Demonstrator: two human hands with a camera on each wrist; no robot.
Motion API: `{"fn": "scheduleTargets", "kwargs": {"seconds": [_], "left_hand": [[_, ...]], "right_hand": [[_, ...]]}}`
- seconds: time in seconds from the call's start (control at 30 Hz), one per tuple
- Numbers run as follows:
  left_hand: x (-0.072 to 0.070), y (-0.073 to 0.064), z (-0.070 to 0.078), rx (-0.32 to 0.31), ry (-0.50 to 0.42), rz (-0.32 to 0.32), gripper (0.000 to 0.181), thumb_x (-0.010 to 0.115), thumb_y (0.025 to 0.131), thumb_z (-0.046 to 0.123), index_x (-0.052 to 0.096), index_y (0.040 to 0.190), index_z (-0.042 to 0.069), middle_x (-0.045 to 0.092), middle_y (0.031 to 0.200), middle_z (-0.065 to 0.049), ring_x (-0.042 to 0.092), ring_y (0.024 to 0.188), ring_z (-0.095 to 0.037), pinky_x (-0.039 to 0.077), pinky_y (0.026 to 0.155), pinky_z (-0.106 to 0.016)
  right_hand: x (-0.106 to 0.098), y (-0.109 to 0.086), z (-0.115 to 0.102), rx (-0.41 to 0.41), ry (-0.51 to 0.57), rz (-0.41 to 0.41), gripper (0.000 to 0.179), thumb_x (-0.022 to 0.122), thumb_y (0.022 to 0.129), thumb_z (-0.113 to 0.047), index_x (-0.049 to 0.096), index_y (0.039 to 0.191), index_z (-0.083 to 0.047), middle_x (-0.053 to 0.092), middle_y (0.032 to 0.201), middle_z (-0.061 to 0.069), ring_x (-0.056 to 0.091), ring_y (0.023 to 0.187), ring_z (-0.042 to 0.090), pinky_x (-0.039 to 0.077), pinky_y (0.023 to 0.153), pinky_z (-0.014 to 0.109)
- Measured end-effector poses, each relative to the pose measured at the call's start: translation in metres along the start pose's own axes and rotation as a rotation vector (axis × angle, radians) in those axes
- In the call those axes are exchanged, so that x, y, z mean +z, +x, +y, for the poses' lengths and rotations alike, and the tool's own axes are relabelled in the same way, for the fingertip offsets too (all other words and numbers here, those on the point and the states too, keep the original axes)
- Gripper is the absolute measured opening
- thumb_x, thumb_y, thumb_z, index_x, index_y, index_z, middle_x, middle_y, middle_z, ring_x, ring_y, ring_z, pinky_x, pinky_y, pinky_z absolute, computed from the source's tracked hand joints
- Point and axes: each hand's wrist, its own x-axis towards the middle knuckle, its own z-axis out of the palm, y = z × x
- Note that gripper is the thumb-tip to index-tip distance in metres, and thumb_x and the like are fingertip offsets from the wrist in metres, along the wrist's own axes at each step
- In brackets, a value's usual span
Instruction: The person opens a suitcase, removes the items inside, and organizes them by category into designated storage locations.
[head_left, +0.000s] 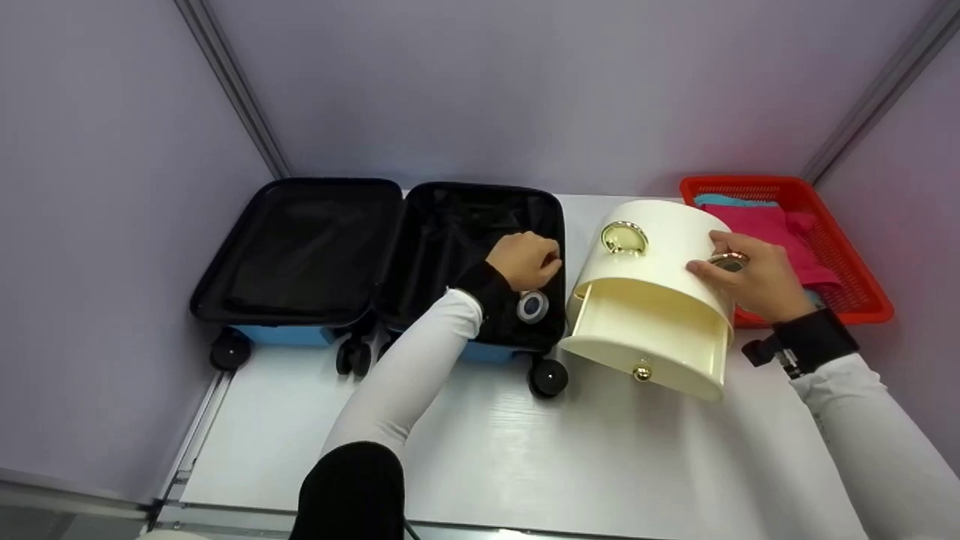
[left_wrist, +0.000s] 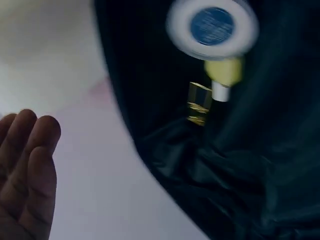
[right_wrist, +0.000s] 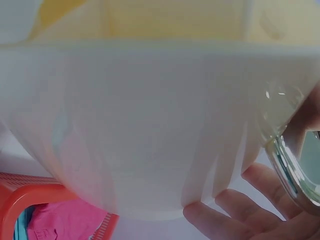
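A cream, round-sided storage box (head_left: 667, 236) is tilted on the right, its drawer (head_left: 637, 337) pulled out with a gold knob. My right hand (head_left: 761, 281) grips the box at one of its two gold ring handles, fingertips (right_wrist: 200, 215) against the curved wall. Over the right rim of the suitcase (head_left: 442, 225) is my left hand (head_left: 525, 259), fingers loosely bent and holding nothing. Below that hand lies a round white container with a blue centre (left_wrist: 212, 27). Beside it are a yellow-and-white item (left_wrist: 222, 75) and a gold-and-dark piece (left_wrist: 200, 102); their kinds are unclear.
The suitcase's other half (head_left: 307, 255) lies spread on the left, with black wheels (head_left: 547, 377) at the near side. A red basket (head_left: 862, 281) holding pink cloth (head_left: 757, 225) and blue cloth stands back right. Pale partition walls surround the white table (head_left: 510, 450).
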Motion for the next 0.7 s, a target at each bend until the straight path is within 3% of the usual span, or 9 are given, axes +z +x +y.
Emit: {"fn": "scheduleTargets", "kwargs": {"seconds": [0.17,0.37,0.5,0.57,0.7], "left_hand": [[0.02,0.007,-0.019,-0.043,0.082,-0.172,0.025,0.071,0.105,0.031,0.079,0.115,0.01,0.08,0.109,-0.008,0.076,0.101,-0.028,0.06,0.093,-0.047],[0.045,0.008,-0.028,-0.084,0.121,-0.366,0.034,0.077,0.097,0.025,0.075,0.128,0.011,0.079,0.123,-0.008,0.075,0.112,-0.03,0.059,0.1,-0.047],[0.052,0.003,-0.028,-0.112,0.111,-0.435,0.037,0.076,0.091,0.013,0.074,0.128,0.013,0.078,0.123,-0.007,0.074,0.108,-0.029,0.058,0.096,-0.046],[0.053,0.0,-0.027,-0.103,0.108,-0.452,0.036,0.075,0.09,0.01,0.075,0.126,0.013,0.079,0.121,-0.009,0.073,0.105,-0.03,0.057,0.092,-0.045],[0.053,-0.001,-0.027,-0.077,0.095,-0.504,0.039,0.073,0.095,0.008,0.074,0.133,0.015,0.078,0.125,-0.011,0.072,0.106,-0.031,0.053,0.09,-0.042]], "right_hand": [[0.001,0.0,0.0,0.014,0.007,-0.007,0.034,0.091,0.091,-0.017,0.061,0.087,-0.001,0.066,0.14,0.035,0.063,0.13,0.057,0.039,0.081,-0.005],[0.004,0.001,-0.002,0.032,0.015,-0.021,0.034,0.09,0.092,-0.018,0.061,0.086,-0.002,0.066,0.142,0.034,0.062,0.134,0.057,0.038,0.082,-0.006],[0.008,0.002,-0.005,0.024,0.013,-0.019,0.032,0.089,0.092,-0.017,0.063,0.087,0.0,0.066,0.142,0.034,0.064,0.131,0.057,0.039,0.08,-0.005],[0.009,0.002,-0.006,0.021,0.012,-0.016,0.03,0.089,0.092,-0.016,0.069,0.097,0.005,0.071,0.134,0.033,0.067,0.125,0.055,0.04,0.078,-0.005],[0.009,0.003,-0.008,0.023,0.008,-0.014,0.033,0.089,0.092,-0.016,0.072,0.105,0.008,0.073,0.128,0.032,0.069,0.121,0.052,0.04,0.077,-0.005]]}}
